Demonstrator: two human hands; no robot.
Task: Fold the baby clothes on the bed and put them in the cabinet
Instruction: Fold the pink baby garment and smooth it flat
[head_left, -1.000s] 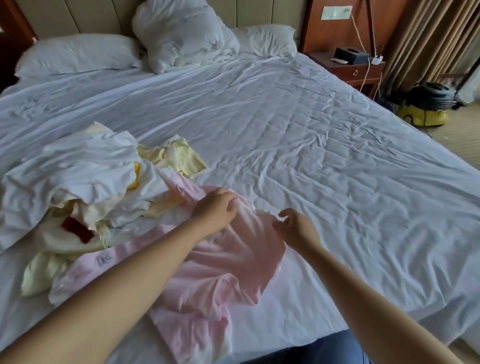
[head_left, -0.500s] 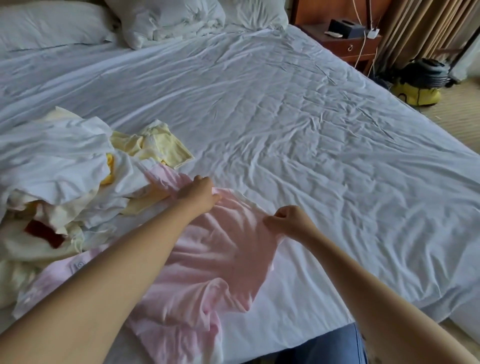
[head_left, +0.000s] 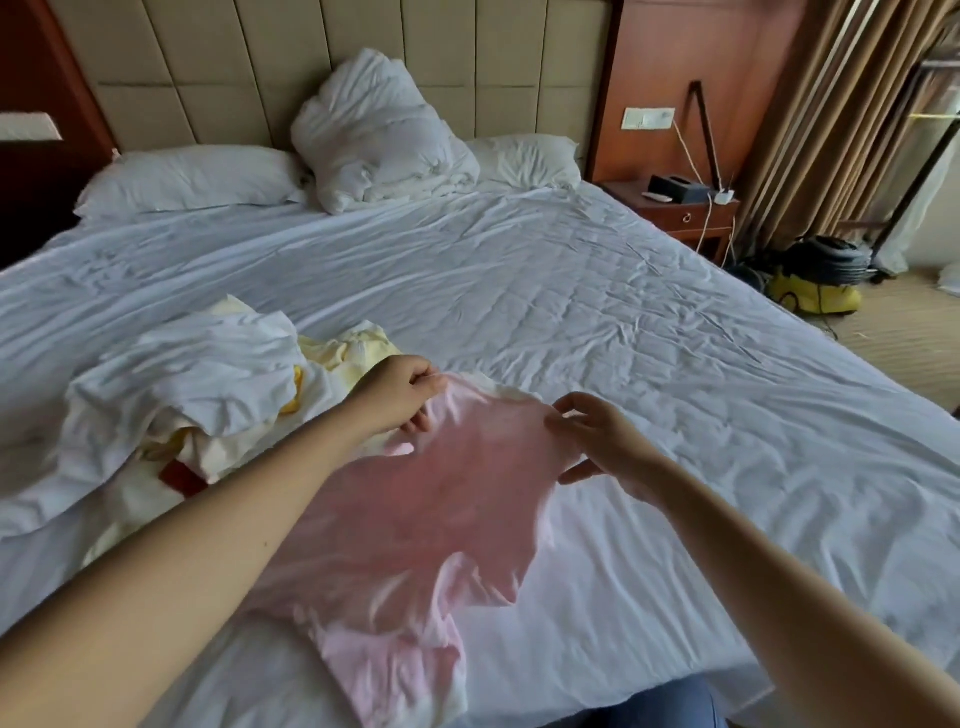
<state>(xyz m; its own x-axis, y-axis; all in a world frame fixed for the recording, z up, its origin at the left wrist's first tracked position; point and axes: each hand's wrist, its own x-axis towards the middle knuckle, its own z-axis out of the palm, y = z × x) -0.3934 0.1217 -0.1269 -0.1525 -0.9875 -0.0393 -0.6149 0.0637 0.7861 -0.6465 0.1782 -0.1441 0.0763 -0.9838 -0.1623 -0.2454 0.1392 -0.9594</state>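
Observation:
A pink baby garment (head_left: 441, 519) hangs stretched between my two hands above the near part of the bed (head_left: 597, 322), its lower end trailing on the sheet. My left hand (head_left: 400, 395) pinches its top left corner. My right hand (head_left: 597, 441) pinches its top right edge with thumb and fingers. To the left lies a heap of white and pale yellow baby clothes (head_left: 197, 395), with a dark red piece showing underneath.
Pillows (head_left: 187, 176) and a bunched white duvet (head_left: 384, 140) lie at the padded headboard. A wooden nightstand (head_left: 680, 208) with cables stands to the right of the bed. A yellow and black vacuum cleaner (head_left: 815, 280) sits on the floor by brown curtains.
Both hands have lifted the pink garment off the sheet and spread it between them. The camera has tilted up, so the headboard shows.

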